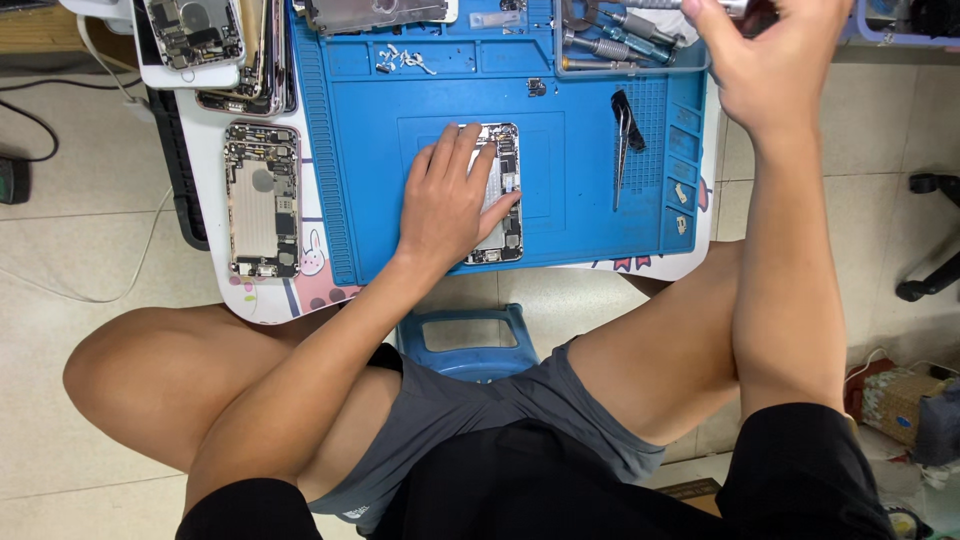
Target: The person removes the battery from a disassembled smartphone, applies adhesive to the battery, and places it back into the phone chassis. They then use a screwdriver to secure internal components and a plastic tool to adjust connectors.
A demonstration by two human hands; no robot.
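1. Grey shorts and our bare knees fill the near edge of the view, with a blue plastic stool (468, 340) showing between our legs on the tiled floor.
2. Just beyond, our left hand (452, 200) lies flat on an opened phone (500, 195), fingers (470, 150) spread slightly apart and pressing it down; the phone sits at the middle of the blue work mat (580, 190) on the small desk (215, 160).
3. To the left, off the mat, a second opened phone body (262, 200) lies on the desk's white surface.
4. Right of the hand, black tweezers (624, 135) rest on the mat.
5. Farther out, small loose screws and metal bits (403, 60) sit in the mat's upper compartments, beside a tray of screwdrivers (615, 40).
6. At the far edge, our right hand (765, 50) is raised over that tray, fingers closed on a thin tool handle (735, 8); what kind of tool it is, we cannot tell.
7. More stripped phone parts (195, 35) are stacked at the far left.
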